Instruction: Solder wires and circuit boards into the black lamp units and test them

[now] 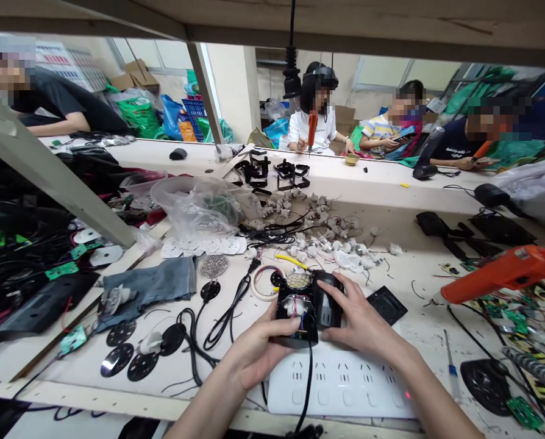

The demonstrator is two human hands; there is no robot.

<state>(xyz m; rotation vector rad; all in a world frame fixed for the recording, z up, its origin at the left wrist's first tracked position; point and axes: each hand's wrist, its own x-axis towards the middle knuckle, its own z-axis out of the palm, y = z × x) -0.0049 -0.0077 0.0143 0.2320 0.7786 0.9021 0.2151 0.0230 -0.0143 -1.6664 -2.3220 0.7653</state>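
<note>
Bench [419,317]: both hands [258,350] round housing [306,305]

Head cam looks fwd and down, close over workbench [117,366], co-workers seated beyond

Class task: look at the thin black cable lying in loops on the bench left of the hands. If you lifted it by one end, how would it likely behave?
The black cable would probably droop and trail, since it already lies in loose curves. It looks thin, so likely light. It may snag, because it runs among the black discs and other wires.
</note>
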